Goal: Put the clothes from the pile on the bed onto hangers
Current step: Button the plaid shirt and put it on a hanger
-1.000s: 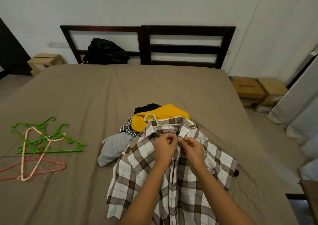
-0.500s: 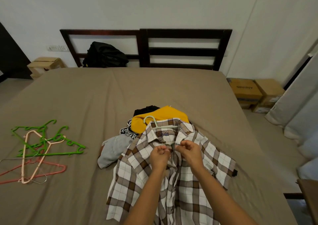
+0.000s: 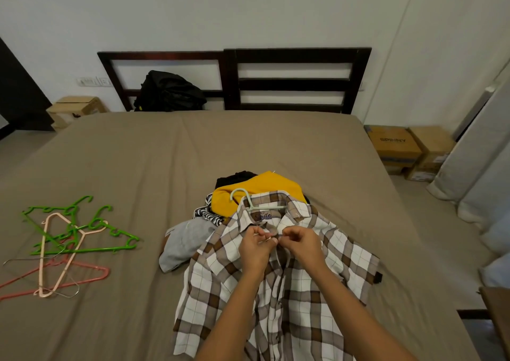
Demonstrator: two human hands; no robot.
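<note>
A brown and white plaid shirt [image 3: 298,291] lies flat on the bed [image 3: 138,153], front up. A pale green hanger [image 3: 249,200] sits inside its collar, hook pointing up and left. My left hand [image 3: 255,246] and my right hand [image 3: 302,243] meet just below the collar, each pinching one edge of the shirt's front placket. Behind the shirt lies the pile: a yellow garment [image 3: 259,188], a black one [image 3: 234,177], a striped one [image 3: 207,214] and a grey one [image 3: 185,242].
Loose hangers lie at the bed's left: green ones [image 3: 82,228], a cream one [image 3: 59,250] and pink ones [image 3: 55,276]. A black bag [image 3: 168,91] leans on the dark headboard [image 3: 295,81]. Cardboard boxes [image 3: 408,148] and curtains [image 3: 483,167] stand to the right.
Both hands dropped from the collar to just below it and stayed there on the front edges. The collar's label now shows. The camera tilted slightly.
</note>
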